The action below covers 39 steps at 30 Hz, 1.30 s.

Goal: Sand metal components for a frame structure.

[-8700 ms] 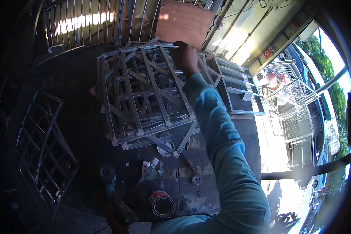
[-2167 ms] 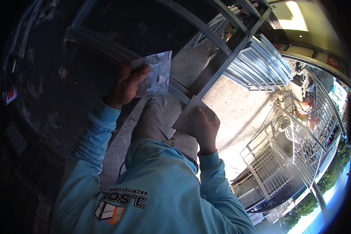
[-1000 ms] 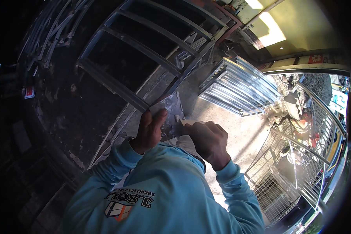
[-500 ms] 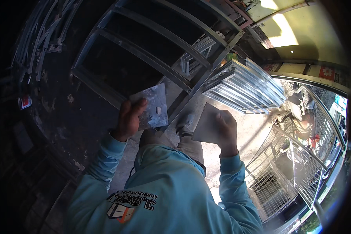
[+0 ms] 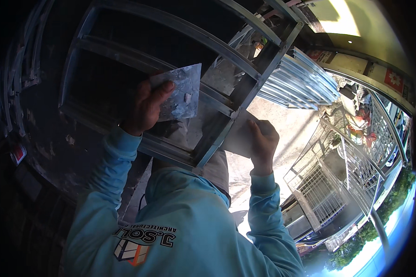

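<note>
My left hand [image 5: 145, 106] grips a flat, pale square plate [image 5: 188, 78] by its left side, thumb on top. Grey-white paste is smeared over that plate, with a small lump near its middle. In my right hand [image 5: 265, 141] is a thin, plain grey flat plate [image 5: 238, 136], pinched at its right side with the thumb uppermost. A welded metal frame [image 5: 212, 145] with several crossbars lies under and ahead of both hands. The right plate overlaps the frame's right rail in view; whether they touch I cannot tell.
A stack of shiny metal bars [image 5: 300, 83] stands beyond the frame at the right. Farther right are white metal grilles [image 5: 323, 198]. Other metal frames [image 5: 21, 78] lean in the dark at the far left, near a small can [image 5: 18, 153].
Both hands have moved forward with their plates, the left one up over the frame. The frame now appears closer to my body as my view has shifted.
</note>
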Each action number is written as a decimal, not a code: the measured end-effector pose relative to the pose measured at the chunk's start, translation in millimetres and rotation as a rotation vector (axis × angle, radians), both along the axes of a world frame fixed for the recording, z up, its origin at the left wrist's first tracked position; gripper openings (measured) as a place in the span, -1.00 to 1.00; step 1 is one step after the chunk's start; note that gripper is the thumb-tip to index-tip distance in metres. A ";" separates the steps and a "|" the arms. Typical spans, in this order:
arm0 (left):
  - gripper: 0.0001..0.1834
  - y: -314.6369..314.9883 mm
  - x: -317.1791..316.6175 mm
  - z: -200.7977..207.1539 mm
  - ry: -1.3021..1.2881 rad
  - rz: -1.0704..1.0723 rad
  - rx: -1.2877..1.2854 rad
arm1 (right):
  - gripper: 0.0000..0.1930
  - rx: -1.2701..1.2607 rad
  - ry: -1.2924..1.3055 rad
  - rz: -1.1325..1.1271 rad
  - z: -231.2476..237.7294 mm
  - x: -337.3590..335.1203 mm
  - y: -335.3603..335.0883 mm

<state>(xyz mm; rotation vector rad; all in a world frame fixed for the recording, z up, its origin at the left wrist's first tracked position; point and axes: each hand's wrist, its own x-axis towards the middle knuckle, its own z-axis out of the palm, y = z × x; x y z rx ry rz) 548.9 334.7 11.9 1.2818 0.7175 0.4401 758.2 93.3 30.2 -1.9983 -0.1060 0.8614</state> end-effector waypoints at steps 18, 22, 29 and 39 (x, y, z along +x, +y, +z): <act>-0.64 -51.9 -9.4 20.0 -0.094 -0.061 -0.173 | -0.76 0.319 0.509 0.078 44.1 19.8 -27.5; -0.54 -123.4 0.8 36.8 -0.157 -0.175 -0.714 | -0.68 0.178 0.667 0.332 51.7 16.1 -31.8; -0.47 -121.2 -21.9 26.0 -0.190 0.170 -0.511 | -0.84 0.090 0.211 0.372 50.0 43.3 -32.6; -0.54 -102.9 -32.4 7.8 -0.171 0.242 -0.406 | -0.83 0.174 0.271 0.160 -1.8 18.3 8.6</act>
